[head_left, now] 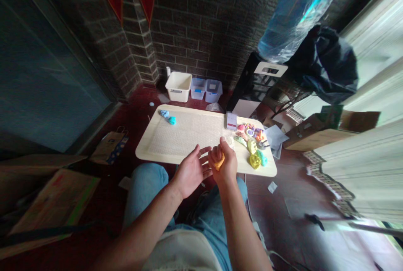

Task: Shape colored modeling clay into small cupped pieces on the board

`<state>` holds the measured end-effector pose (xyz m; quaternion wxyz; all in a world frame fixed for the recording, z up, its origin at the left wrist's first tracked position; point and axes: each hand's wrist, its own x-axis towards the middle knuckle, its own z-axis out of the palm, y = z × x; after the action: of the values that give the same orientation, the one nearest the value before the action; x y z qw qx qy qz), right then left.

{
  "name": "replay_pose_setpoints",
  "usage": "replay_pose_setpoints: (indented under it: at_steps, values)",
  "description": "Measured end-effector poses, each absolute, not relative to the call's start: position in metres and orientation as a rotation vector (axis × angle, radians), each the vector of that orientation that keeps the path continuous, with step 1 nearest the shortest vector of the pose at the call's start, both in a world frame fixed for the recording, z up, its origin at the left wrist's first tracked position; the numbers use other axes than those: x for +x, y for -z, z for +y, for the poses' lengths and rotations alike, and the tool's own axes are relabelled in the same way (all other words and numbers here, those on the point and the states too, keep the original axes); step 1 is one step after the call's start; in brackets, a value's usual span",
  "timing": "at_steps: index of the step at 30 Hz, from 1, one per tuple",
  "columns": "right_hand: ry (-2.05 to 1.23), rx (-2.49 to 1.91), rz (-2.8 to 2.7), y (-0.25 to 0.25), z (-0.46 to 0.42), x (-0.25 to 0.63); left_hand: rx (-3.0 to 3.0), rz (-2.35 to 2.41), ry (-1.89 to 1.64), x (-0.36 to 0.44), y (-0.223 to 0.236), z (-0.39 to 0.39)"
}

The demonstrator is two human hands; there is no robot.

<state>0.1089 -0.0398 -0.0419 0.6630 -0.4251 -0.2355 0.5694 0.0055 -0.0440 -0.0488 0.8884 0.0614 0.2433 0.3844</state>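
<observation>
My right hand (227, 161) is closed around a lump of orange modelling clay (219, 162), part of which bulges out between the fingers. Beside it, my left hand (192, 171) has its palm turned up and its fingers stretched toward the right hand. Both hands are above the near edge of a small cream table (147, 147). Right of them on the tabletop lie a yellow lump (255, 161), a pale yellow lump (252, 146), a turquoise lump (262, 158) and several small colourful pieces (249, 131). Two blue lumps (171, 120) rest at the table's far left corner.
A phone (231, 121) lies at the table's far edge. Behind the table stand a white bin (179, 87), two clear blue bins (213, 90) and a water dispenser (252, 82). Cardboard boxes (327, 130) are on the right, with another box (53, 203) at the left. A paper bag (109, 147) sits on the floor.
</observation>
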Motion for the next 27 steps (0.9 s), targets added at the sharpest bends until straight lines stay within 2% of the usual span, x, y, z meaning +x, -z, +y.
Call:
replay_pose_setpoints:
  at_steps: [2,5,8,13,19,27]
  values:
    - [-1.170,-1.080,-0.810,0.047,-0.044,0.106,0.128,0.497,-0.853,0.009,0.044,-0.042]
    - [-0.808,-1.246,-1.275,0.050,-0.051,0.102,0.130,0.478,-0.923,0.013,0.042,-0.039]
    - [-0.607,-1.296,-1.409,0.047,-0.057,0.102,0.133,0.566,-0.917,0.014,0.047,-0.037]
    - [-0.513,-1.228,-1.266,0.038,-0.057,0.109,0.207,0.706,-0.935,0.011,0.056,-0.036]
    - [-0.608,-1.191,-1.192,0.040,-0.056,0.109,0.273,0.734,-0.952,0.008,0.054,-0.032]
    - [-0.488,-1.211,-1.337,0.039,-0.050,0.101,0.361,0.615,-0.890,0.009,0.064,-0.036]
